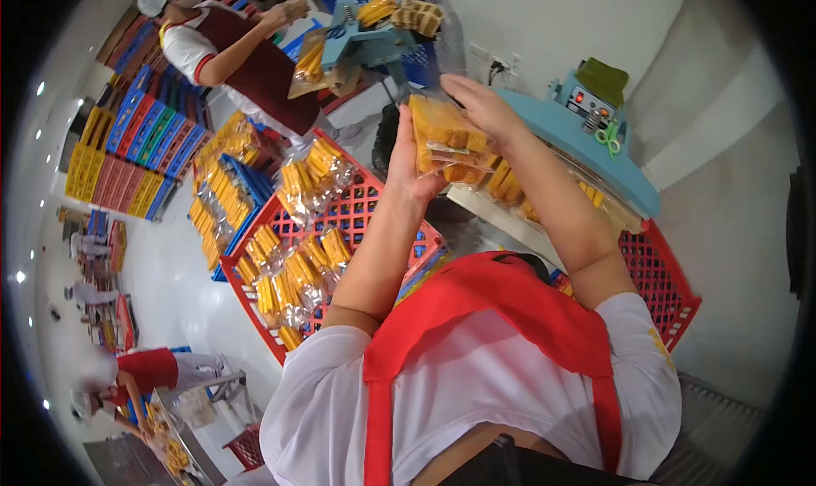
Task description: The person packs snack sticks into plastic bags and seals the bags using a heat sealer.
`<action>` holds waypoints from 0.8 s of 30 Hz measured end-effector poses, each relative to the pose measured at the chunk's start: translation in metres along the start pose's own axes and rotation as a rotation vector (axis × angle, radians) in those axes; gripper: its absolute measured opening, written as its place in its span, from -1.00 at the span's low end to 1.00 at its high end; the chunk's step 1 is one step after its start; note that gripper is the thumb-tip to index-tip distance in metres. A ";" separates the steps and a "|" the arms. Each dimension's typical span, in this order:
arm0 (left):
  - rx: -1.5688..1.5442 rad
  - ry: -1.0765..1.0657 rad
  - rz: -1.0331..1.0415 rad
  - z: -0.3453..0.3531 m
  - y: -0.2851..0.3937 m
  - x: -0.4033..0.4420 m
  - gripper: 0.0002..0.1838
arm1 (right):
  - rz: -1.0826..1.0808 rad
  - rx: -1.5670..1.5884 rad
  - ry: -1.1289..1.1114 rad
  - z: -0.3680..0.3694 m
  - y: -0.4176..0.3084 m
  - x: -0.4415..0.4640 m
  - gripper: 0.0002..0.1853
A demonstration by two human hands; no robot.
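Pale walls [569, 14] and a glossy light floor [170, 261] surround us, with a smooth teal machine [544, 129] near the wall and a red lattice crate [361, 201] below our left forearm. We have the bagged yellow sticks [446, 142] raised in front of us, above the gap between crate and machine, in what look like layered clear packs. Our left grip [414, 167] is partly closed, cradling them from the side and underneath with the thumb up along the edge; our right grip [489, 112] is open, fingers straight and close along the other side, and we cannot tell how firmly it presses. We judge the load light, the sticks fairly firm but apt to crumble or snap if squeezed, and the film slick enough for one pack to slide over another. The safest hold is probably broad palms on both long sides, with support beneath, rather than pinching the loose plastic ends. The film is thin, glossy and crinkled; the sticks are blocky, golden and browner at their ends. More shiny packs [302, 269] lie in the crate, their wrinkled wrapping catching the light against the rigid plastic mesh.
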State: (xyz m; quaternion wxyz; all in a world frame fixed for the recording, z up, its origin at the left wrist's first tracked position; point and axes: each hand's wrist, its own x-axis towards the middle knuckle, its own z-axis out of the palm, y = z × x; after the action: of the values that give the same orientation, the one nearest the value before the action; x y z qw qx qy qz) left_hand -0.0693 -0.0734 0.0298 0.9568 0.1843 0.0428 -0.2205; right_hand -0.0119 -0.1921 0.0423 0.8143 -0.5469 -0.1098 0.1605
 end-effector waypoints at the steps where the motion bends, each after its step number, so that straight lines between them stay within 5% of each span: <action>1: 0.011 -0.051 -0.002 0.002 -0.001 0.006 -0.39 | -0.007 -0.004 0.028 -0.003 -0.008 -0.011 -0.53; 3: 0.025 -0.132 -0.031 0.006 -0.007 0.021 -0.38 | 0.054 0.180 0.138 -0.011 -0.023 -0.040 -0.54; 7: 0.802 -0.321 0.208 0.038 -0.052 0.054 -0.42 | 0.019 0.506 0.054 -0.072 -0.013 -0.090 -0.57; 10: 1.045 -0.351 0.269 0.066 -0.102 0.071 -0.36 | -0.251 0.317 0.248 -0.124 -0.017 -0.143 -0.56; 17: 1.171 -0.932 0.253 0.067 -0.219 0.075 -0.31 | -0.720 -0.306 0.911 -0.158 0.005 -0.261 -0.52; 19: 1.117 -0.917 0.115 0.047 -0.240 0.068 -0.28 | -0.587 -0.557 0.980 -0.169 0.040 -0.281 -0.45; 24: 1.134 -0.784 -0.233 -0.014 -0.272 0.071 -0.28 | -0.304 -0.280 0.923 -0.183 0.115 -0.296 -0.40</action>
State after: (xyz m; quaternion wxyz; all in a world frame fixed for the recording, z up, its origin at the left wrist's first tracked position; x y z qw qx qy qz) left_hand -0.1240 -0.3240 -0.0856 0.6280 0.5565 -0.4078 -0.3601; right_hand -0.2371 -0.4210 -0.1341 0.7110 -0.6426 0.1630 -0.2345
